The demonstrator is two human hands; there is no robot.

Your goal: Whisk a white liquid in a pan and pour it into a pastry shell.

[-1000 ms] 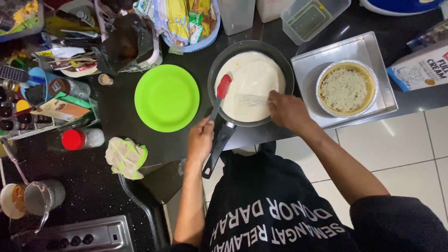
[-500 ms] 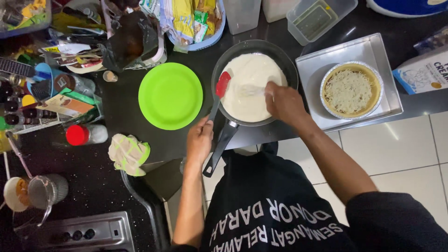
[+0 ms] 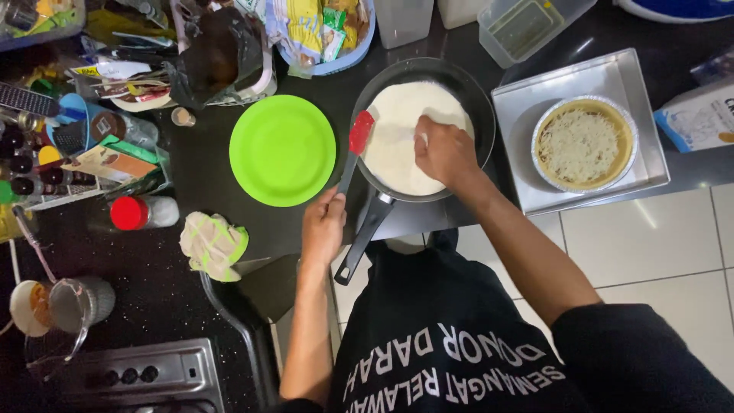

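Note:
A black frying pan [image 3: 474, 98] sits on the dark counter with a pale round flatbread [image 3: 397, 130] inside it. My left hand [image 3: 323, 228] grips the handle of a red-headed spatula [image 3: 360, 133], whose head rests at the pan's left rim. My right hand [image 3: 445, 150] lies on the flatbread, fingers pinching its surface near the middle. The pan's black handle [image 3: 365, 237] points down toward me, just right of my left hand.
A lime green plate [image 3: 282, 150] lies left of the pan. A metal tray [image 3: 527, 115] on the right carries a foil dish of shredded topping [image 3: 583, 144]. Bottles, packets, a red-capped jar [image 3: 140, 213], a cloth [image 3: 212, 243] and a strainer [image 3: 73, 306] crowd the left.
My right hand has slid left and down across the flatbread toward its middle. The left hand keeps its hold on the spatula.

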